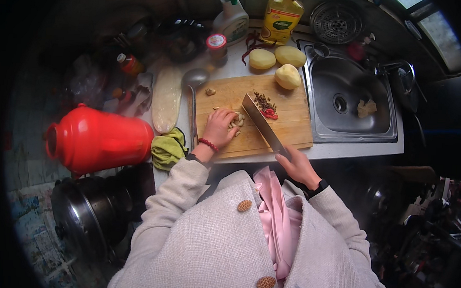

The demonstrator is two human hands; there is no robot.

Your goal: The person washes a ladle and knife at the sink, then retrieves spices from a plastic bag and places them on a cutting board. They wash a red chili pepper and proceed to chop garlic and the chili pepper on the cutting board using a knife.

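Note:
My right hand (pixel 299 166) is closed around the handle of a cleaver (pixel 264 123), whose blade lies over the wooden cutting board (pixel 211 141). My left hand (pixel 220 129) rests on the board with its fingers beside a small heap of garlic cloves (pixel 238 121); whether it grips any is hidden. To the right of the blade are Sichuan peppercorns (pixel 264 102) and chopped red chili (pixel 269 114). A garlic piece (pixel 210 91) lies near the board's upper left. One peeled potato (pixel 288 76) sits at the board's upper right edge, below two more potatoes (pixel 262 59) on the counter.
A metal ladle (pixel 194 104) lies along the board's left edge, beside a wrapped pale item (pixel 167 98) and a green cloth (pixel 169 148). A red plastic container (pixel 103 140) stands further left. At right is a steel sink (pixel 354 134). An oil bottle (pixel 283 21) and dried chilies (pixel 252 46) are behind.

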